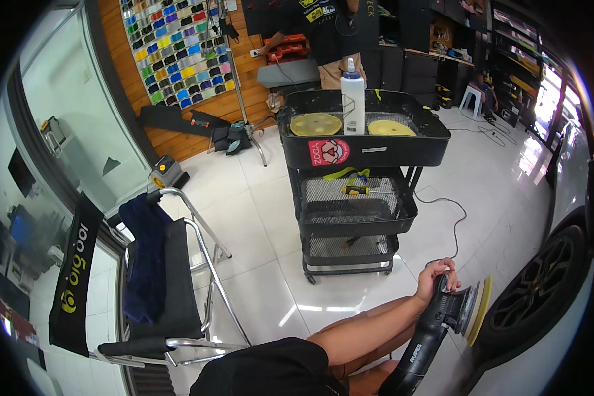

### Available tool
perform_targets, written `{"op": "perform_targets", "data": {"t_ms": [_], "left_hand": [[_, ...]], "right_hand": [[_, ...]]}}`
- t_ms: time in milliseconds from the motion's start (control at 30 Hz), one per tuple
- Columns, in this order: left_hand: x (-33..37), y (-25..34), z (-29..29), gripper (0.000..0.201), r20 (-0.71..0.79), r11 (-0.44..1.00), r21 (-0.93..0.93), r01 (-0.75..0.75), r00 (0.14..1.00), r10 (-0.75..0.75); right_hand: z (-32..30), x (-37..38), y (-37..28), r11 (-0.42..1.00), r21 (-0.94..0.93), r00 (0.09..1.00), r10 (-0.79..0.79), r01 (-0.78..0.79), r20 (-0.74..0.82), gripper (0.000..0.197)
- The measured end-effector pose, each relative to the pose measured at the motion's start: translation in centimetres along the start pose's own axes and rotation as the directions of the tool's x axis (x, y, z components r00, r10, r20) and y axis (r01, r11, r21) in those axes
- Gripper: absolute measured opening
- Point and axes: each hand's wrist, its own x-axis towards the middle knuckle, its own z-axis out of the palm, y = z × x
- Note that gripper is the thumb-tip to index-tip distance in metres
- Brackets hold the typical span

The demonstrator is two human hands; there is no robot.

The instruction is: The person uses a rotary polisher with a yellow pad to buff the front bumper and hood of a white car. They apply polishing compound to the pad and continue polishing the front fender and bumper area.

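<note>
My left hand [435, 280] is closed over the head of a black polisher [435, 323]. Its yellow foam pad [480, 310] is pressed flat against the white car body [561, 350] at the lower right, just left of the wheel. My right forearm runs under the left one to the machine's body. My right hand [403, 332] grips there, mostly hidden behind the tool. The polisher's handle slants down towards my lap at the bottom edge.
A black three-tier cart [363, 148] stands ahead with two yellow pads [315, 123] and a white bottle [352, 99] on top. A power cord [457, 228] trails over the white tiles. A metal chair with blue cloth [153, 264] is at left. The black car wheel [541, 290] is at right. Another person [330, 30] stands behind the cart.
</note>
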Motion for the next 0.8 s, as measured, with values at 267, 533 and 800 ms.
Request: {"op": "perform_targets", "data": {"t_ms": [267,533,800], "left_hand": [[0.4,0.2,0.0,0.025,0.03,0.999,-0.042,0.014,0.999,-0.013],[0.0,0.3,0.4,0.026,-0.027,1.0,-0.028,0.011,1.0,-0.011],[0.1,-1.0,0.3,0.024,0.023,0.999,-0.047,0.015,1.0,-0.014]], "right_hand": [[0.0,-0.2,0.4,1.0,0.02,1.0,-0.002,0.002,-0.007,0.04],[0.2,-0.7,0.5,0.999,0.037,1.0,0.0,0.0,-0.015,0.04],[0.2,-2.9,1.0,0.993,0.116,0.999,-0.019,0.023,-0.034,0.04]]}}
